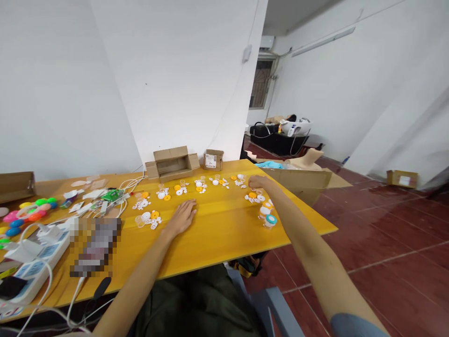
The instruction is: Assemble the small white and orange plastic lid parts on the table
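Note:
My left hand (183,217) lies flat on the yellow table, fingers stretched out and holding nothing. Over the table's right part, my right hand (258,182) is closed with its fingers pointing down; what they hold, if anything, is hidden. Just beneath it are a clear plastic cup (259,191) and a pile of white gear-like pieces (251,199) with an orange disc (252,194). Nearer to me stands a group of small clear jars, one with a teal lid (270,219). Several similar piles of white pieces (146,216) and orange discs (155,215) form an arc across the table.
An open cardboard box (172,164) and a smaller box (213,160) stand by the wall. At left lie a power strip (42,262), cables, a pixelated dark device (98,248) and colourful balls (14,223). A large carton (301,182) adjoins the table's right edge.

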### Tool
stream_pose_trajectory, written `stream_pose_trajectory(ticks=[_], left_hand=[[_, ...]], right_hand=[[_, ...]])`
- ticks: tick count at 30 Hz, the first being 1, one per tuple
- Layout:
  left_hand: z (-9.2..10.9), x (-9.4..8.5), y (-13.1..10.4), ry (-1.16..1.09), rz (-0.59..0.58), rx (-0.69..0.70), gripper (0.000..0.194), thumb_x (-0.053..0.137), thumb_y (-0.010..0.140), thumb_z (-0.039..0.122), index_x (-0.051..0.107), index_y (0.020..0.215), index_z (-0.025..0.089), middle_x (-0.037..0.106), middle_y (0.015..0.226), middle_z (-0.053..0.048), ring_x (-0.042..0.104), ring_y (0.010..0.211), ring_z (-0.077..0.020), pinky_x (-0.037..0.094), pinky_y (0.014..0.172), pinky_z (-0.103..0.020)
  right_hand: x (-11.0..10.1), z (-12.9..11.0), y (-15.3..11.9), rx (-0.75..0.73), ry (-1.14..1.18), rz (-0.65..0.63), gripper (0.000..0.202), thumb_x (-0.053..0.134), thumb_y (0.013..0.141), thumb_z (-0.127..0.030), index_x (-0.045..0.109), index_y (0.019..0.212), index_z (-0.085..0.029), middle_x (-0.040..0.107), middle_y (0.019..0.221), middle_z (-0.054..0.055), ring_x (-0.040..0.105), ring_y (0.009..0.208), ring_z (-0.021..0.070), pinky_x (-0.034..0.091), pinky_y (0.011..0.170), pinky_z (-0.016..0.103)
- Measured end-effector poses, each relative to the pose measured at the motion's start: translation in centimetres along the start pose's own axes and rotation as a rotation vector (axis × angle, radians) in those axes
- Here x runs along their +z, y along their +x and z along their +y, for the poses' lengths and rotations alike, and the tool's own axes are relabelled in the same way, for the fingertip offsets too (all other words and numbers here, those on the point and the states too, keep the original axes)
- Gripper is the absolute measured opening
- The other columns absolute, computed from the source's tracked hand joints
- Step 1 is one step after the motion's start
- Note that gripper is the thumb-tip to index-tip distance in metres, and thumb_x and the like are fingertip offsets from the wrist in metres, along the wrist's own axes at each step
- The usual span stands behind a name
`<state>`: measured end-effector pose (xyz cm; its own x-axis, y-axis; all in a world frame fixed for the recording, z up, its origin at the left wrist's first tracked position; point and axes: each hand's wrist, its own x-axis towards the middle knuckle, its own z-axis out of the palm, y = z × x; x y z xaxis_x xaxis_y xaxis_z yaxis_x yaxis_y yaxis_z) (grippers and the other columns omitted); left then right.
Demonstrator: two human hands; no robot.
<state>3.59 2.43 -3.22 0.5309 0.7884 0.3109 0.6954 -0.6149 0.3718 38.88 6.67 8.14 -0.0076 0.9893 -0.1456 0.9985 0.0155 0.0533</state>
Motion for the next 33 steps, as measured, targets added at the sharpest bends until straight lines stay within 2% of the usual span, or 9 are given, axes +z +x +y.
stream_pose_trajectory(ticks=[6,14,19,21,23,26,28,30,33], left_hand=[[-0.1,-0.2,-0.1,0.003,-0.006,-0.006,0.034,0.034,0.103,0.037,0.055,0.127,0.027,0.057,0.144,-0.008,0.048,0.137,-0.0216,0.039,0.115,-0.044],[-0.7,0.1,0.0,-0.002,-0.006,-0.008,0.033,0.037,0.102,0.035,0.055,0.128,0.028,0.056,0.145,-0.007,0.048,0.137,-0.0222,0.038,0.115,-0.045],[-0.6,0.2,0.0,-0.003,0.002,-0.001,0.033,0.036,0.103,0.037,0.055,0.128,0.028,0.057,0.144,-0.007,0.049,0.136,-0.0222,0.039,0.115,-0.045],[-0.6,0.1,0.0,-0.003,0.001,0.005,0.033,0.036,0.103,0.037,0.055,0.127,0.028,0.057,0.144,-0.007,0.049,0.136,-0.0222,0.039,0.115,-0.045],[-0.6,0.0,0.1,-0.002,-0.001,0.009,0.032,0.035,0.103,0.036,0.055,0.127,0.028,0.057,0.144,-0.007,0.049,0.136,-0.0222,0.039,0.115,-0.045],[-0.7,0.0,0.3,0.005,-0.006,0.013,0.032,0.035,0.103,0.036,0.055,0.126,0.027,0.056,0.145,-0.008,0.049,0.137,-0.0222,0.04,0.114,-0.045],[-0.8,0.1,0.4,0.011,0.0,0.023,0.032,0.036,0.103,0.036,0.056,0.125,0.027,0.057,0.144,-0.008,0.049,0.137,-0.0221,0.04,0.114,-0.045],[-0.9,0.2,0.4,0.013,0.013,0.037,0.032,0.036,0.102,0.036,0.056,0.126,0.027,0.057,0.144,-0.008,0.049,0.136,-0.022,0.04,0.114,-0.044],[-1.0,0.4,0.3,0.01,0.019,0.05,0.032,0.036,0.103,0.035,0.056,0.127,0.027,0.057,0.144,-0.008,0.049,0.137,-0.0218,0.039,0.115,-0.044]], right_hand=[[-0.8,-0.3,-1.0,0.069,0.028,-0.099,0.033,0.053,0.078,-0.007,0.076,0.098,-0.019,0.075,0.109,0.011,0.069,0.1,0.0268,0.05,0.088,0.038],[-1.0,-1.0,-1.5,0.122,0.049,-0.106,0.029,0.055,0.081,-0.009,0.077,0.095,-0.021,0.077,0.101,0.009,0.068,0.101,0.0268,0.049,0.09,0.037],[0.2,-2.4,-2.1,0.211,0.029,0.046,0.039,0.041,0.093,-0.014,0.068,0.122,-0.014,0.066,0.126,0.021,0.06,0.122,0.0336,0.045,0.097,0.043],[1.2,-4.0,-2.3,0.279,0.056,0.193,0.044,0.033,0.098,-0.021,0.064,0.128,-0.013,0.062,0.132,0.024,0.056,0.126,0.0362,0.045,0.098,0.048],[2.5,-6.2,-2.5,0.329,0.117,0.312,0.046,0.034,0.1,-0.032,0.061,0.132,-0.013,0.058,0.136,0.027,0.053,0.127,0.0401,0.044,0.099,0.054],[4.7,-9.5,-2.6,0.332,0.174,0.426,0.05,0.037,0.099,-0.04,0.056,0.138,-0.015,0.046,0.151,0.024,0.039,0.14,0.0425,0.034,0.108,0.061],[6.0,-11.1,-2.8,0.333,0.201,0.458,0.053,0.037,0.099,-0.041,0.05,0.145,-0.016,0.038,0.158,0.022,0.028,0.147,0.0419,0.026,0.113,0.064],[7.2,-11.6,-2.9,0.38,0.24,0.481,0.057,0.037,0.099,-0.041,0.044,0.149,-0.016,0.034,0.161,0.021,0.021,0.151,0.0413,0.022,0.115,0.065],[8.6,-11.0,-2.9,0.481,0.298,0.547,0.06,0.036,0.098,-0.038,0.039,0.153,-0.013,0.029,0.162,0.024,0.016,0.152,0.0426,0.019,0.114,0.07]])
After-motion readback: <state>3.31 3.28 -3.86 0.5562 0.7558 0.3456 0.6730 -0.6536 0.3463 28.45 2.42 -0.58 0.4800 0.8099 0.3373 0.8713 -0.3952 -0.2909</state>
